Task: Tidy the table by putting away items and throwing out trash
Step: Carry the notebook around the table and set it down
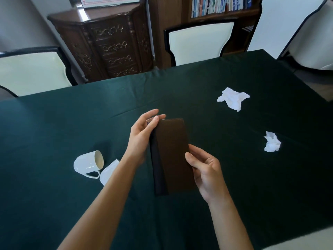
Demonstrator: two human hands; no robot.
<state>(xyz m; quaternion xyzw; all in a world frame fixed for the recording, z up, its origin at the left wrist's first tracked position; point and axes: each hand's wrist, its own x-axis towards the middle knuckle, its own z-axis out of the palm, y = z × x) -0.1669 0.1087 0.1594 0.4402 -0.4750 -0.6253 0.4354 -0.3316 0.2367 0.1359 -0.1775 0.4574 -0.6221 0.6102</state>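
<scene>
A long brown notebook (171, 154) with a dark spine is held above the green tablecloth (54, 127) in the middle of the view. My left hand (142, 136) grips its left edge near the top, fingers partly spread. My right hand (205, 168) pinches its right edge lower down. A white mug (87, 163) lies on its side to the left, with a second white cup (108, 173) beside it, partly hidden by my left forearm. Two crumpled white tissues lie to the right, a larger tissue (232, 98) farther away and a smaller tissue (272, 145) nearer.
White-backed chairs stand around the table: one at the far left (30, 73), one across (198, 42), one at the right (313, 38). A carved dark wooden cabinet (111, 46) and a bookshelf (219, 6) stand behind.
</scene>
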